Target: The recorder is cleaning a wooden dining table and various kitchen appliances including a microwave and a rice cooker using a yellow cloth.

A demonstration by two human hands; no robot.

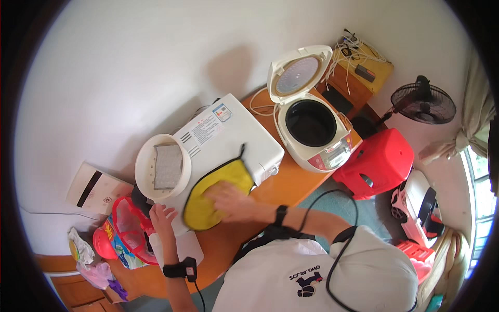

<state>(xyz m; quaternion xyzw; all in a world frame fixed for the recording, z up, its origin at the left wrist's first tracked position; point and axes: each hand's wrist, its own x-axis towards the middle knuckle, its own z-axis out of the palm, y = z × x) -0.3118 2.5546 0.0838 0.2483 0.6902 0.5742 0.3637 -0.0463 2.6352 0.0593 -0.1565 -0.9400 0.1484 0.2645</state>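
Note:
A yellow cloth (204,202) with a dark edging and a hanging loop is spread over the front of a white countertop appliance, seemingly a microwave oven (241,132). On top of the cloth lies my right hand (228,199), slightly blurred, fingers pressed against it; no grip on it shows. My left hand (162,218) is raised just below the rim of a white round basin (139,171), fingers apart and nothing in them. Whether it touches the basin is unclear. A folded grey cloth (168,167) rests in the basin, which stands at the appliance's left end.
Right of the appliance, a rice cooker (312,123) stands with its lid up on the wooden table (304,187). Beyond are a red plastic stool (382,163) and a black fan (423,102). Bags and a red-rimmed container (132,230) crowd the left; wall behind.

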